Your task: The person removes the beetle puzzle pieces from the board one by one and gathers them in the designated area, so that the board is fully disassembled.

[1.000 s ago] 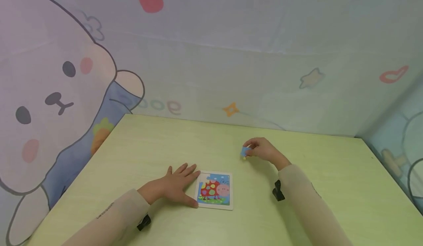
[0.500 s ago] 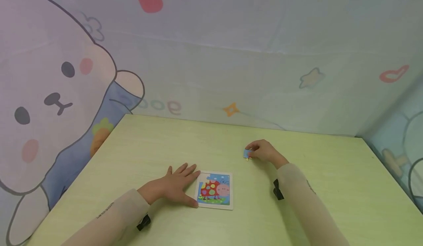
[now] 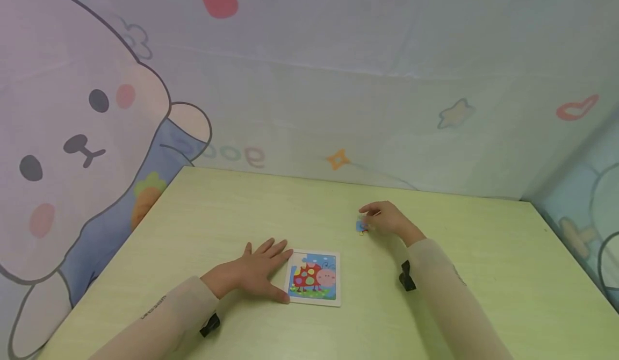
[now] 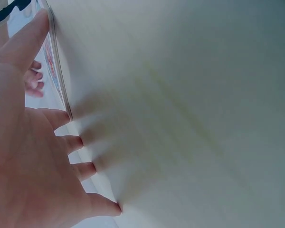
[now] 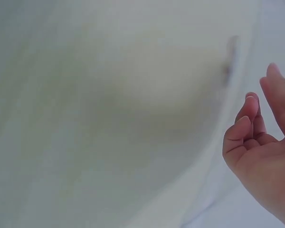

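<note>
A ladybug jigsaw puzzle (image 3: 314, 276) in a pale frame lies flat on the table, with a bare patch at its upper left. My left hand (image 3: 256, 271) is spread beside it, thumb and index fingertip touching the frame's left edge. The left wrist view shows the puzzle frame (image 4: 59, 71) edge-on, against the thumb and a fingertip. Farther back and to the right, a small blue puzzle piece (image 3: 360, 226) lies on the table. My right hand (image 3: 384, 219) hovers just beside this piece, fingers loosely bent. In the right wrist view the piece (image 5: 232, 61) is blurred and apart from the hand.
The light yellow-green table (image 3: 242, 204) ends at a printed fabric backdrop (image 3: 309, 80) at the back, with a large cartoon bear (image 3: 82, 107) on the left. A dark cable (image 3: 601, 263) hangs at the right edge. Black straps are on both wrists.
My right hand has set the puzzle piece down slightly nearer and to the right and let go of it. The left hand and framed puzzle have stayed put.
</note>
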A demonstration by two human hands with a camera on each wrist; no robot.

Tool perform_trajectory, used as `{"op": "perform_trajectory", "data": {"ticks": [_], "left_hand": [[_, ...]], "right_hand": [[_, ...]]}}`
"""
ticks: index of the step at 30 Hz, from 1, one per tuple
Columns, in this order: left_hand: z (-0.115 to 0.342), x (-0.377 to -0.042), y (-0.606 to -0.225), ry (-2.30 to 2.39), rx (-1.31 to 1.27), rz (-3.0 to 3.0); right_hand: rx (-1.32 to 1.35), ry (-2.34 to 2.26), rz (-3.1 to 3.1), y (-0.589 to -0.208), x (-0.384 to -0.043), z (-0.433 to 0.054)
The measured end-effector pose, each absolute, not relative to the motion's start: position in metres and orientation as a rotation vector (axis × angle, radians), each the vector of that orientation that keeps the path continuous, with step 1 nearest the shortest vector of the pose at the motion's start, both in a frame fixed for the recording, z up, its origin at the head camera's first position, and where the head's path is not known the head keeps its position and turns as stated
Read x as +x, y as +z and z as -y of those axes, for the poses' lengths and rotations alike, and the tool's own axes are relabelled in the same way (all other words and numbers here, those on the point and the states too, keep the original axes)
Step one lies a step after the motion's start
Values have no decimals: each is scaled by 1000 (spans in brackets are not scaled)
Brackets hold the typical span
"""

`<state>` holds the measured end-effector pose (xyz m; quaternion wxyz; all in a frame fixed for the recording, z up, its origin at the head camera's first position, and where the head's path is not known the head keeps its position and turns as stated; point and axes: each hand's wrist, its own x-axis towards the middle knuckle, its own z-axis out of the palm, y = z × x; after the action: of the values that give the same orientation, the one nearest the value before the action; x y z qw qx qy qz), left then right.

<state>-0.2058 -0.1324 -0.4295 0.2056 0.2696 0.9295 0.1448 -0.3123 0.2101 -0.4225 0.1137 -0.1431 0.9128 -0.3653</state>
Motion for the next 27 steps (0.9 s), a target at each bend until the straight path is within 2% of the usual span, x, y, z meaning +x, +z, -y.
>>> {"op": "perform_trajectory", "data": {"ticks": [13,21,27], "left_hand": [[133,-203,-427,410,744,-2583],[132,-205,-427,389,739,-2584],[133,-205,-426,397,746,-2581]], "right_hand": [[-645,-1224,-2565,-382,-285,-171],[-832,-1144,-2487,-397,-266,-138],[-860,-1002,-2444,-412,-256,-118]]}}
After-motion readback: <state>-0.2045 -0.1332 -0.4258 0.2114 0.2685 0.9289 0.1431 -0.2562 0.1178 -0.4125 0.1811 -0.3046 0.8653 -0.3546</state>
